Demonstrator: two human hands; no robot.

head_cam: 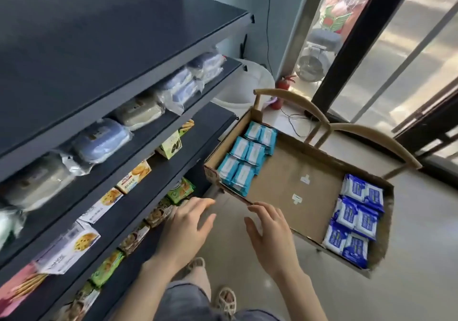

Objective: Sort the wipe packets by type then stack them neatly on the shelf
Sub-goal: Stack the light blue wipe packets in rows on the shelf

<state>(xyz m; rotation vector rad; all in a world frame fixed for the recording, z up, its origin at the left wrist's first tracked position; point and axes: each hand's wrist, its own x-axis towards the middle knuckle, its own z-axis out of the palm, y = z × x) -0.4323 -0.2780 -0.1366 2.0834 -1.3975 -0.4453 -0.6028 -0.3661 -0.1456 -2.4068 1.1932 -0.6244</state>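
A shallow cardboard box (297, 184) rests on a wooden chair (371, 142) at 3 o'clock. Inside, glossy light-blue wipe packets (247, 154) lie in rows at its 12 o'clock end, and dark-blue wipe packets (357, 216) at its 5 o'clock end, with bare cardboard between. Both kinds are flat, soft plastic pillows, likely light, squashy and a little slippery, so best pinched across their flat faces, several together. At 6 o'clock the left hand (183, 229) and right hand (270, 231) hover with relaxed, spread fingers, holding nothing, close to the box's near edge. Dark metal shelves (99, 48) fill 9 o'clock.
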